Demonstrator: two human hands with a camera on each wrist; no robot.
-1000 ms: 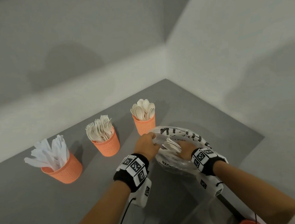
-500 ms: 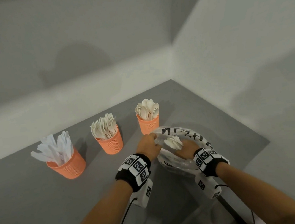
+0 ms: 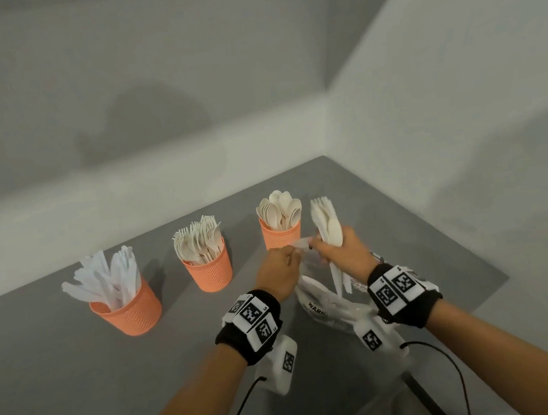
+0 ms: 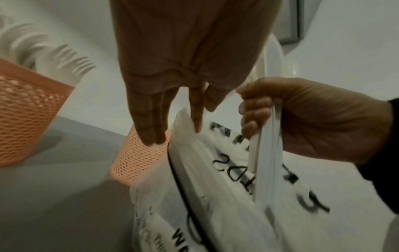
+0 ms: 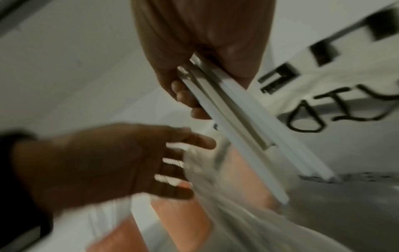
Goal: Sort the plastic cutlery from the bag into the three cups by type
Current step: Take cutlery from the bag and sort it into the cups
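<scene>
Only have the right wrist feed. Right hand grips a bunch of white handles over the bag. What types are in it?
Observer: Head view shows the bunch in the right hand is mixed: a spoon bowl plus tined tips on top.
Operator: Where's the spoon cup?
Observer: The spoon cup is the rightmost of three and stands just left of the bunch.
Operator: Left hand holding the bag or only touching it?
Observer: Left wrist view: the left hand pinches the rim of the bag between thumb and forefinger, other fingers straight.
</scene>
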